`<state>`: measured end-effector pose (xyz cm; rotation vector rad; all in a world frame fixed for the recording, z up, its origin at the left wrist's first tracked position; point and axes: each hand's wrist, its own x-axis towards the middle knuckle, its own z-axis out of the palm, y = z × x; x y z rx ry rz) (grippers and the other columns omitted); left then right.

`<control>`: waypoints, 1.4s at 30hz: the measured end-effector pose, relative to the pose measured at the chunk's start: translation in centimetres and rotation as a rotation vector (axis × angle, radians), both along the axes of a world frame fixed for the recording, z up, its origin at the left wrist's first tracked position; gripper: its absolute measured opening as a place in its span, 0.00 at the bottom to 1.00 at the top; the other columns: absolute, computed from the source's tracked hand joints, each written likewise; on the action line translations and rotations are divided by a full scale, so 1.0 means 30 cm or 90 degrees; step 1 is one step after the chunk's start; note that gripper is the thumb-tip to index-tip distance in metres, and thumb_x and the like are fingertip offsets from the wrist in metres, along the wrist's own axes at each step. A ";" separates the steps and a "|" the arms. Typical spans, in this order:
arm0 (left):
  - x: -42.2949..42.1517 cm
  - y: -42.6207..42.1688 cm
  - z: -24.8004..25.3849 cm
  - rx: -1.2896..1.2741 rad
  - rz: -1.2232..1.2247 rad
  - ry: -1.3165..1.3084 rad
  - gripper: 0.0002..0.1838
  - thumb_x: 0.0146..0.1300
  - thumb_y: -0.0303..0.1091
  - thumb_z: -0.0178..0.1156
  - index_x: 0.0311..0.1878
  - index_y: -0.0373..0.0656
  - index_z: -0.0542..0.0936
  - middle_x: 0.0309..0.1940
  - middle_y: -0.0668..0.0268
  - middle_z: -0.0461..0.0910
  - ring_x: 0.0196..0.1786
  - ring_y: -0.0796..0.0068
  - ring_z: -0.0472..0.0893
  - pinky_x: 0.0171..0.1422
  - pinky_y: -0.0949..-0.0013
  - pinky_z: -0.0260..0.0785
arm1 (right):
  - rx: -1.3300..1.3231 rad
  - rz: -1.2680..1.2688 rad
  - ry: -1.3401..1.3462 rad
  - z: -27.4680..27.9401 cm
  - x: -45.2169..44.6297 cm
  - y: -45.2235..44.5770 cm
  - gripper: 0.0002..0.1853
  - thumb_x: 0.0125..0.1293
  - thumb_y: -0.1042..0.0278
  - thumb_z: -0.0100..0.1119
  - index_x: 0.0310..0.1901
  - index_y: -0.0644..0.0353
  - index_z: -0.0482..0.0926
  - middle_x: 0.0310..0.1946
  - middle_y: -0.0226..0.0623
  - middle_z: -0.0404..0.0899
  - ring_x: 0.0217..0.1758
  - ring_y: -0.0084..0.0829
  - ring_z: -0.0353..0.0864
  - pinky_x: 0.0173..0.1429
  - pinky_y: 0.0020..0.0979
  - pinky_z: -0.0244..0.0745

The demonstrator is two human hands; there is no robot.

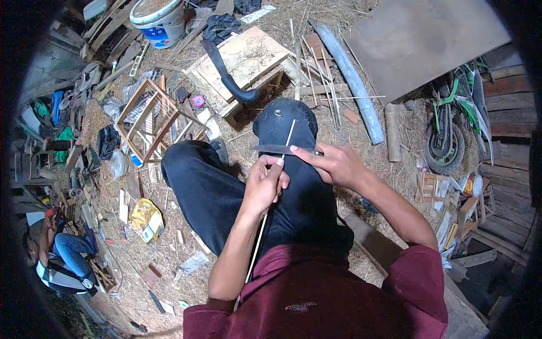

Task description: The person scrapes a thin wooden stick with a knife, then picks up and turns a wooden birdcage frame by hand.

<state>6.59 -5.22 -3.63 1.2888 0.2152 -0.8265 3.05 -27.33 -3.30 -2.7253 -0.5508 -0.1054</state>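
A thin pale stick (pixel 259 240) runs from beside my body up over my raised knee. My left hand (pixel 264 185) pinches it between thumb and fingers just below a knife. The dark knife blade (pixel 274 148) lies across the stick, its tip pointing left. Its handle is mostly hidden in my right hand (pixel 333 163), which is closed round it with the index finger stretched along the blade. Both hands are close together above my dark trousers.
A low wooden bench (pixel 248 53) bears a large curved blade (pixel 214 59) with a black handle. A wooden frame (pixel 148 121) stands left, a motorbike (pixel 446 121) right. Another person (pixel 70 254) sits at lower left. Sticks and shavings cover the ground.
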 end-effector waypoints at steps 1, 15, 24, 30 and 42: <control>-0.005 0.006 -0.008 0.007 0.001 -0.005 0.12 0.74 0.38 0.52 0.46 0.37 0.67 0.17 0.65 0.74 0.10 0.85 0.61 0.12 0.78 0.50 | -0.016 0.018 -0.008 -0.005 -0.002 -0.002 0.33 0.59 0.69 0.59 0.67 0.26 0.70 0.24 0.34 0.68 0.21 0.36 0.77 0.23 0.37 0.76; -0.021 0.023 -0.008 -0.013 -0.024 -0.042 0.11 0.75 0.38 0.50 0.45 0.37 0.68 0.18 0.64 0.76 0.10 0.84 0.62 0.12 0.78 0.50 | 0.080 -0.033 -0.067 -0.053 0.040 -0.026 0.32 0.59 0.73 0.56 0.66 0.32 0.73 0.23 0.36 0.72 0.21 0.37 0.76 0.27 0.37 0.79; -0.003 -0.023 -0.007 0.051 -0.036 -0.111 0.14 0.76 0.39 0.48 0.46 0.35 0.70 0.18 0.64 0.77 0.09 0.83 0.63 0.12 0.77 0.52 | 0.013 0.018 -0.024 0.028 -0.009 0.037 0.32 0.58 0.71 0.59 0.66 0.31 0.72 0.25 0.34 0.70 0.21 0.37 0.78 0.23 0.38 0.78; 0.014 -0.029 -0.010 0.049 -0.025 -0.070 0.14 0.76 0.39 0.50 0.42 0.37 0.74 0.18 0.66 0.76 0.09 0.84 0.63 0.12 0.77 0.51 | -0.004 0.030 -0.047 0.021 -0.002 0.031 0.32 0.58 0.69 0.59 0.66 0.31 0.72 0.24 0.34 0.67 0.21 0.36 0.79 0.21 0.37 0.76; 0.029 -0.033 -0.009 -0.010 0.017 -0.028 0.13 0.75 0.40 0.51 0.43 0.38 0.74 0.19 0.68 0.75 0.10 0.87 0.60 0.13 0.79 0.46 | -0.015 -0.019 -0.050 0.021 0.055 -0.018 0.34 0.58 0.71 0.59 0.67 0.30 0.71 0.26 0.34 0.71 0.20 0.35 0.77 0.22 0.36 0.76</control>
